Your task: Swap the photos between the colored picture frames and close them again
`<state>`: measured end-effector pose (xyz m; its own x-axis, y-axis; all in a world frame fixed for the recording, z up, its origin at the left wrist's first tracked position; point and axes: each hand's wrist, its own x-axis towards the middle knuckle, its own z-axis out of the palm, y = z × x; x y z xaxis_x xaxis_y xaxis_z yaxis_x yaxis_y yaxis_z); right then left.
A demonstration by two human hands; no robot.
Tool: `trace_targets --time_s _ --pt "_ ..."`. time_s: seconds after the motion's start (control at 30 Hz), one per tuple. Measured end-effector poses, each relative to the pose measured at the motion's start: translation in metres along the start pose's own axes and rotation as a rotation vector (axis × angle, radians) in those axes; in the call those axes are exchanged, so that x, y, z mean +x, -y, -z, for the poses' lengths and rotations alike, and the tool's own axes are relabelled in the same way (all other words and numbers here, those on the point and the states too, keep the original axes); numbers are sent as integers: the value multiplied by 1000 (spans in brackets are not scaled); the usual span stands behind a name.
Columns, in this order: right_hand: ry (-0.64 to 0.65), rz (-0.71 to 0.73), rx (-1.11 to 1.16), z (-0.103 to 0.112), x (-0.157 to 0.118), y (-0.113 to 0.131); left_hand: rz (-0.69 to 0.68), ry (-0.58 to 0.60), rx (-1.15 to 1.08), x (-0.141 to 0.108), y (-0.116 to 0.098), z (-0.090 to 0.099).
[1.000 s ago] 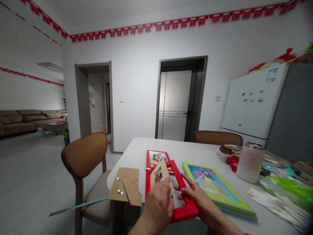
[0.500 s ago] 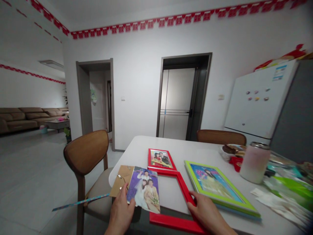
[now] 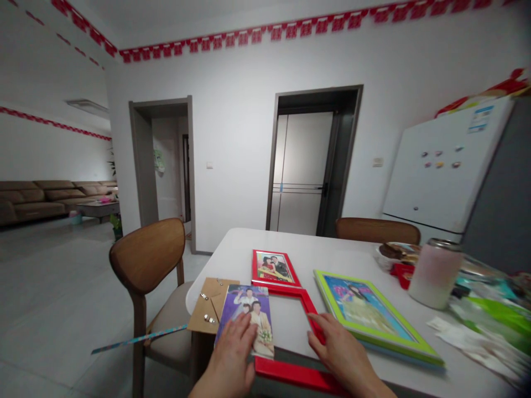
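I see a person's left hand [image 3: 234, 348] lying on a purple photo [image 3: 261, 323], its fingers nearly straight and a little apart, with the thumb off to the side; it presses on the photo and does not pinch it. The right hand [image 3: 340, 345] is bent around the right side of a big red frame [image 3: 290, 371], with its pointing finger over the bar and its thumb on the inner side. I can't tell what its other fingers do, as they are hidden. The photo lies over the left side of the frame, and its other side rests on a brown board [image 3: 211, 305] with little metal clips. The frame's bottom bar sticks out past the near edge of the white table [image 3: 302, 249], and the board reaches right to the table's edge by the chair [image 3: 151, 257]. The frame's top bar is just beside a small red frame [image 3: 274, 268] with a picture in it. A thin strip of table shows between the right bar and the green frame [image 3: 360, 307], so the right hand has only a little room on that side. A wider bit of table lies behind the frames. Over on the right stand a pink cup [image 3: 435, 273] and a pile of bags [image 3: 498, 315].
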<state>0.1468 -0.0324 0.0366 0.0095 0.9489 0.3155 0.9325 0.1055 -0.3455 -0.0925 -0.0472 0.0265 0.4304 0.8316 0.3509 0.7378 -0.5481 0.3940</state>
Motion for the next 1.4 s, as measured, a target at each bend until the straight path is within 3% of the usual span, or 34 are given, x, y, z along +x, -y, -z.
trace_targets --time_s 0.07,0.13,0.2,0.3,0.43,0.5,0.57,0.7,0.8,0.93,1.03,1.1,1.23,1.33,1.4 --pt "8 24 83 -4 2 7 -2 68 7 7 -3 -5" --pt "27 46 190 -8 3 13 13 61 20 12 -3 -8" --pt "25 72 340 -11 5 22 3 -26 -3 16 0 -6" --pt "27 61 659 -14 7 41 33 -276 -151 23 0 7" --pt "190 -264 1201 -19 13 71 257 -609 -604 36 -20 20" --pt "237 -405 1477 -23 17 76 321 -650 -928 41 -34 16" --pt "154 -460 1673 -25 22 70 314 -628 -1220 44 -45 5" --pt "-105 -470 1662 -19 31 39 338 -592 -1549 47 -53 -23" --pt "-107 -413 1589 -13 29 27 453 -602 -1669 49 -57 -38" --pt "-77 -409 1569 -13 23 33 534 -613 -1760 54 -65 -45" --pt "-59 -447 1502 -12 27 30 502 -506 -1752 52 -64 -43" --pt "35 -506 1447 -7 32 20 507 -461 -1638 46 -59 -39" --pt "219 -543 1289 3 40 -1 470 -414 -1141 28 -45 -29" --pt "268 -462 1100 1 43 -4 292 -211 -733 17 -41 -27" --pt "276 -422 1005 -5 46 -2 200 -67 -580 13 -41 -29"
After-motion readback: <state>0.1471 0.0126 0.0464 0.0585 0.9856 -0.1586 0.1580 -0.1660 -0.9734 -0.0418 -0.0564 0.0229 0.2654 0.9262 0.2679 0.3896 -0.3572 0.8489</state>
